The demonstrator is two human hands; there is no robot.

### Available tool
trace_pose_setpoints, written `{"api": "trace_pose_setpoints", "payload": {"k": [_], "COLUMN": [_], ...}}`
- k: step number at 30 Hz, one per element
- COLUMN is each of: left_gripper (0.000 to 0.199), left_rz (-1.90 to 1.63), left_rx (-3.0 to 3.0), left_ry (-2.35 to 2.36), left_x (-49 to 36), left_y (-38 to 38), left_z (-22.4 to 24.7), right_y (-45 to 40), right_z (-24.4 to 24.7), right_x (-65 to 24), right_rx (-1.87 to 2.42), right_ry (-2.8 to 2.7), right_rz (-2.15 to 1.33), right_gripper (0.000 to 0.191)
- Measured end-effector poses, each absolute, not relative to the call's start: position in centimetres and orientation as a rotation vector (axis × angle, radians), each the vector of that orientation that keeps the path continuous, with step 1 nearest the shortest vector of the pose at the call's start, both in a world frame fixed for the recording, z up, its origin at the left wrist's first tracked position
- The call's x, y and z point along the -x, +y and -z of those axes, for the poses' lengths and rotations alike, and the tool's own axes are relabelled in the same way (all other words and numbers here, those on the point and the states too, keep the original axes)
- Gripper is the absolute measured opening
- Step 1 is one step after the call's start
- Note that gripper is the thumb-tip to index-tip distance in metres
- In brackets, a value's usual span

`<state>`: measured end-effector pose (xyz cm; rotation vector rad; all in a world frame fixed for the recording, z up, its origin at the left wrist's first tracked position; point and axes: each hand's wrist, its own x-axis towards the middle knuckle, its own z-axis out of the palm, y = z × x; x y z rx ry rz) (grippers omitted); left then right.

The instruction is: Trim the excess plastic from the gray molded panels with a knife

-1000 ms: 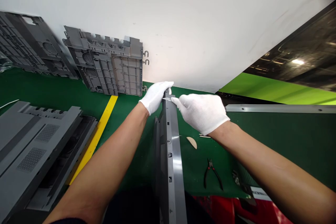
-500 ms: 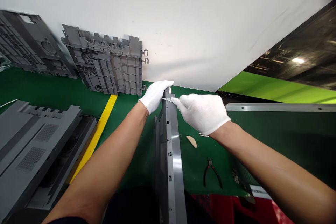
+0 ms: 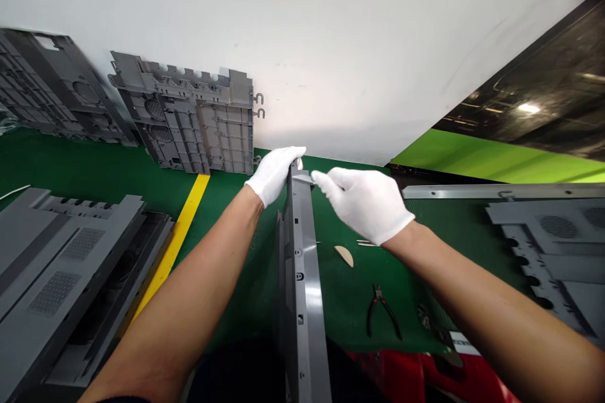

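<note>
A grey moulded plastic panel point(image 3: 307, 277) stands on edge in front of me, its narrow side with small slots facing up. My left hand point(image 3: 278, 170), in a white glove, is closed around its far top corner. Gloved in white too, my right hand point(image 3: 363, 198) is closed just right of that corner. From its thumb and fingertips a thin blade point(image 3: 303, 178) points left across the panel's edge. The blade's handle, if it has one, is hidden in the hand.
Similar panels point(image 3: 198, 116) lean on the white wall point(image 3: 331, 44). Stacked panels point(image 3: 57, 264) lie left. Cutting pliers point(image 3: 378, 312) and a tan half-disc point(image 3: 343, 256) lie on the green surface point(image 3: 345, 296). Rightward, another panel point(image 3: 562, 252) lies beside a metal rail point(image 3: 472, 191).
My right hand with the blade has shifted slightly relative to the panel's edge. Another grey panel has come into view at the right. The held panel appears slightly farther left.
</note>
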<state>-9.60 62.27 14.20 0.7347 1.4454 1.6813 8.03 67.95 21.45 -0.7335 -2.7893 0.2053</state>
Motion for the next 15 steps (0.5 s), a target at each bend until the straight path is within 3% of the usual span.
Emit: {"api": "trace_pose_setpoints", "payload": {"k": [3, 6, 9, 12, 15], "left_gripper": [0.038, 0.028, 0.043, 0.031, 0.037], "left_rz": [-1.681, -1.632, -1.614, -1.523, -1.495], "left_rx": [-0.909, -1.048, -1.039, -0.994, -1.091], "left_ry": [1.488, 1.404, 1.418, 1.656, 1.767], "left_x": [9.6, 9.0, 8.9, 10.0, 10.3], "left_y": [61.7, 60.5, 59.8, 60.6, 61.8], "left_z": [-14.6, -15.5, -15.9, -15.7, -16.3], "right_y": [68.8, 68.2, 66.6, 64.8, 63.5], "right_z": [-21.5, -20.9, -18.7, -15.5, -14.8], "right_x": [-8.9, -10.4, -11.8, -12.6, -14.5], "right_rx": [0.866, 0.985, 1.037, 1.052, 1.196], "right_ry": [-2.421, -2.12, -1.965, -1.821, -1.757], "right_rz": [-0.807, -1.199, -1.484, -1.713, -1.705], "right_gripper": [0.058, 0.057, 0.063, 0.066, 0.069]}}
